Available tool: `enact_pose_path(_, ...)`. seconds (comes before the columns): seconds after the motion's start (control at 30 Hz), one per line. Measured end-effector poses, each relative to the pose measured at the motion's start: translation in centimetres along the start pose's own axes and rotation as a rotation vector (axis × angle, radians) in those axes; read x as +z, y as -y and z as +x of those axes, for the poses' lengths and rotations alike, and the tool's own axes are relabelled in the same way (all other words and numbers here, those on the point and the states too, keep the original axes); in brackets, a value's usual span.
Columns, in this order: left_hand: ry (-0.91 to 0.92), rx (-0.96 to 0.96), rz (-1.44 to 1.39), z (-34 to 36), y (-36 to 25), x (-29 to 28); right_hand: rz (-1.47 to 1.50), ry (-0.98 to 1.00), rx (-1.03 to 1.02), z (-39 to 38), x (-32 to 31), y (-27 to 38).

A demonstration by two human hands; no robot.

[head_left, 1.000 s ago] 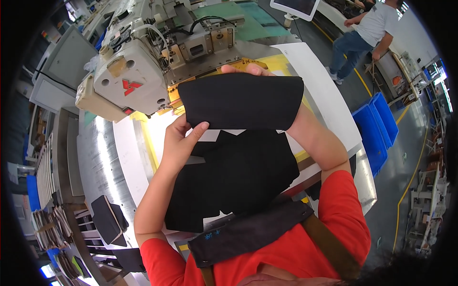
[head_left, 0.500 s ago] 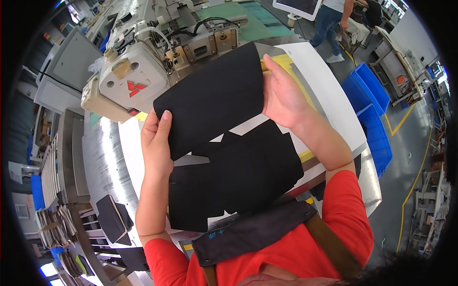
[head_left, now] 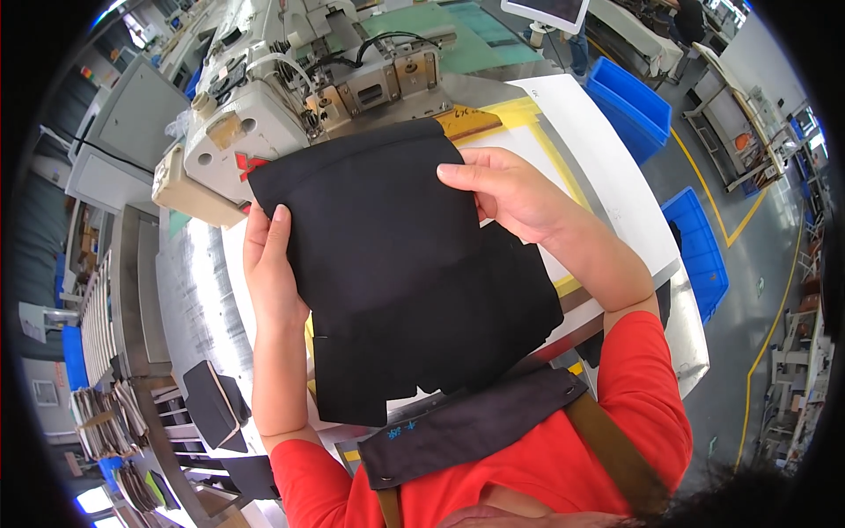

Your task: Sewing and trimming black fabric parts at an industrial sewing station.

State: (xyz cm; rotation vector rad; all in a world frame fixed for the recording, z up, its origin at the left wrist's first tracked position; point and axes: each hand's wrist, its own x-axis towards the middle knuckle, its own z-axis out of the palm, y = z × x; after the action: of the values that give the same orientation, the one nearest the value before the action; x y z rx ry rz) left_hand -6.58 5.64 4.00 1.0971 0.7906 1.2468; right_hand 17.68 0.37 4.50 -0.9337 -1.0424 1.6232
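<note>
I grip a black fabric panel [head_left: 370,211] by both side edges, raised in front of a white sewing machine [head_left: 238,123]. My left hand [head_left: 273,251] has its thumb on the panel's left edge, fingers partly behind it. My right hand [head_left: 502,194] holds the upper right edge, thumb over the front and other fingers mostly hidden behind. More black cut pieces [head_left: 422,343] lie beneath on a white board [head_left: 607,150] with yellow tape [head_left: 563,185]; the boundary between the held panel and those pieces is hard to make out.
Blue bins [head_left: 625,106] stand on the floor at the right, near workbenches [head_left: 731,123]. A monitor [head_left: 541,13] is at the top; another person [head_left: 687,26] is partly visible behind it. At left are a metal table surface [head_left: 198,290] and folded dark pieces [head_left: 211,405].
The held panel has tilted and now presents a taller face. My right thumb has come over its front, and my left hand has shifted leftward. The walking person has mostly left view.
</note>
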Motion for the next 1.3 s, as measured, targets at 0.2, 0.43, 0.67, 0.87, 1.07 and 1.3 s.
enact_pose_path(0.2, 0.132, 0.044, 0.071, -1.0, -0.1, 0.8, 0.099, -0.052, -0.176, 0.2, 0.4, -0.4)
enact_pose_path(0.43, 0.179, 0.179, 0.164, -1.4, -0.4, 0.9, -0.065, -0.099, -0.301, -0.5, 0.5, -0.4)
enact_pose_path(0.67, 0.2, 0.191, 0.144, -1.8, -0.6, 0.8, -0.052, -0.135, -0.297, -0.6, 0.7, -0.6)
enact_pose_path(0.87, 0.222, 0.182, 0.088, -2.2, -0.9, 1.0, -0.024, -0.143, -0.296, -0.4, 0.8, -0.9)
enact_pose_path(1.07, 0.269, 0.19, 0.089, -2.4, -1.1, 0.9, -0.017, -0.145, -0.306, -0.4, 0.8, -1.0)
enact_pose_path(1.3, 0.281, 0.167, 0.092, -2.6, -1.0, 0.6, -0.018, -0.149, -0.323, -0.5, 0.8, -0.9)
